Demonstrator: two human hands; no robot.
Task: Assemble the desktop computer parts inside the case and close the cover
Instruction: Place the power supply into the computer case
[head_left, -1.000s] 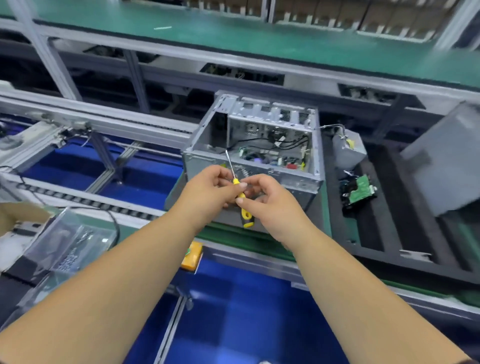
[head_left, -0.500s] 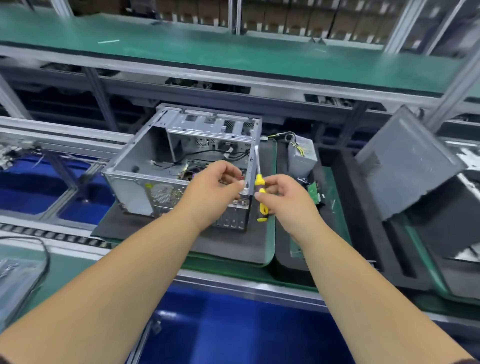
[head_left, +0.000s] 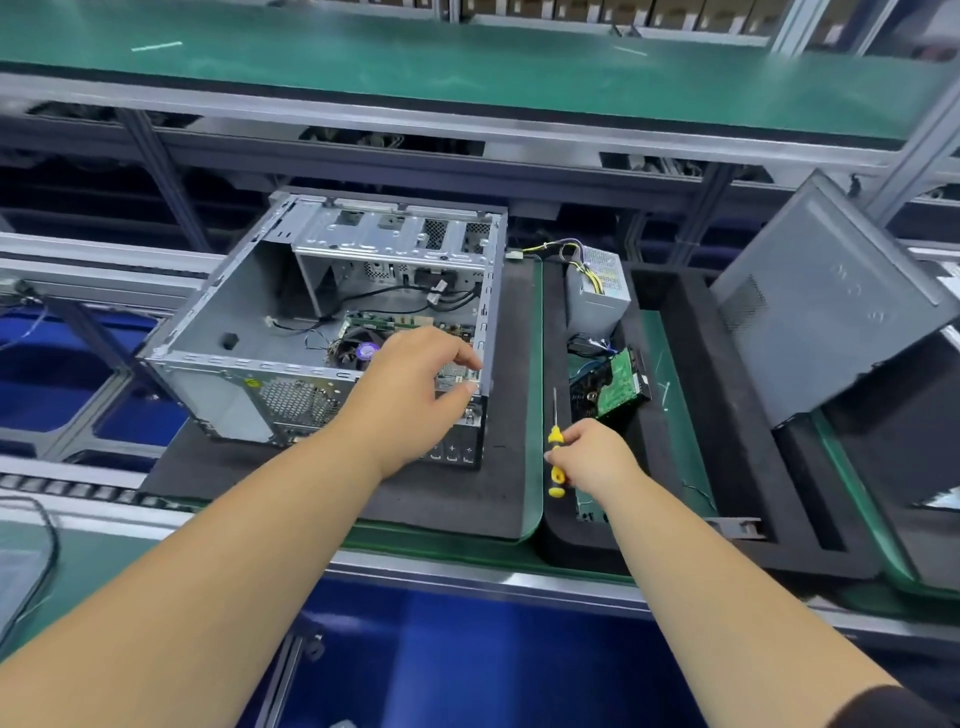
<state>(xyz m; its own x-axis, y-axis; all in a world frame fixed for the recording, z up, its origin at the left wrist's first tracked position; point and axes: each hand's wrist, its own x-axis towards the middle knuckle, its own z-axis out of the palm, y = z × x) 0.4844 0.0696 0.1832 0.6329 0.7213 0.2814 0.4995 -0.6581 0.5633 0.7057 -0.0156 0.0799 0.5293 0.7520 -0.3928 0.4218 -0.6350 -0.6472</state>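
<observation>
An open grey computer case (head_left: 239, 306) lies on a black foam mat, its motherboard (head_left: 410, 325) and cables showing inside. My left hand (head_left: 410, 389) reaches over the case's near right corner with fingers loosely spread, holding nothing I can see. My right hand (head_left: 592, 457) grips a yellow-handled screwdriver (head_left: 556, 441), shaft pointing up, to the right of the case. A grey power supply (head_left: 597, 291) with yellow wires and a green circuit board part (head_left: 618, 382) lie in the black foam tray to the right. The grey side cover (head_left: 821, 296) leans at far right.
The case's black foam mat (head_left: 467, 499) sits on a green conveyor pallet. A metal rail (head_left: 467, 571) runs along the near edge. A green shelf (head_left: 467, 67) spans the back. A black cable (head_left: 47, 545) loops at the left.
My hands have parted: the left moved onto the case's right corner, the right dropped lower and to the right with the screwdriver. The view drew closer to the case.
</observation>
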